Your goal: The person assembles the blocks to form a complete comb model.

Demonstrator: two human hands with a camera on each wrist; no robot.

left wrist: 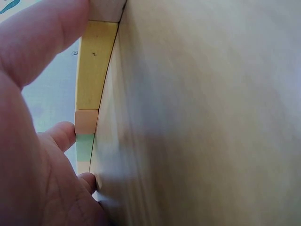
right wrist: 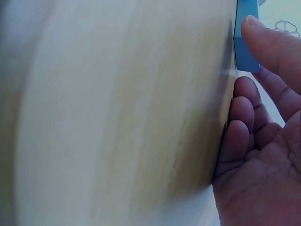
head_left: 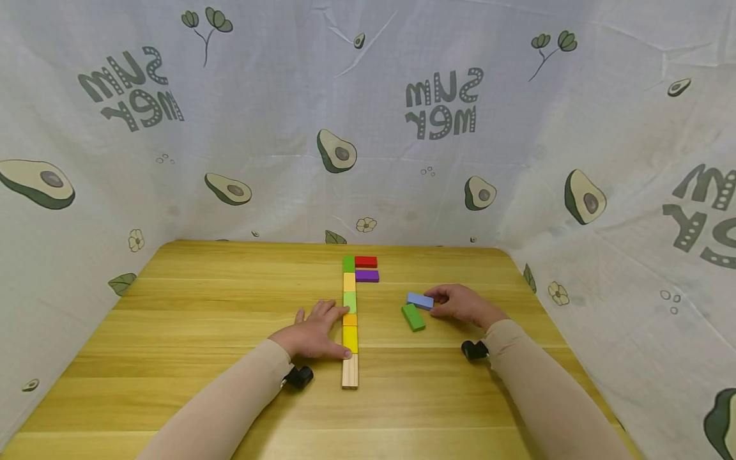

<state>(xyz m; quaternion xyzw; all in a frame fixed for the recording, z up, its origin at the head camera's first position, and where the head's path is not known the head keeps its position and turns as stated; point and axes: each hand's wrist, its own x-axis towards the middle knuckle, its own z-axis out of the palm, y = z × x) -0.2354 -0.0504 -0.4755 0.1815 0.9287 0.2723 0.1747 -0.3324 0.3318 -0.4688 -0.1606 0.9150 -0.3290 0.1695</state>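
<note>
A straight row of blocks runs away from me in the head view: a plain wood block (head_left: 349,372) nearest, then yellow (head_left: 350,340), orange (head_left: 349,320), light green (head_left: 350,299), pale orange (head_left: 349,282) and green (head_left: 349,263). My left hand (head_left: 313,335) lies along the row's left side, fingers spread, with its thumb and a fingertip touching the blocks. Right of the row, my right hand (head_left: 464,306) pinches the right end of a blue block (head_left: 420,300) between thumb and fingers. In the right wrist view, the thumb presses the blue block's (right wrist: 246,54) side.
A loose green block (head_left: 413,317) lies just in front of the blue one. Red (head_left: 365,262) and purple (head_left: 367,276) blocks stick out rightward from the row's far end. Patterned cloth (head_left: 379,191) walls the wooden table (head_left: 230,275) at the back and sides.
</note>
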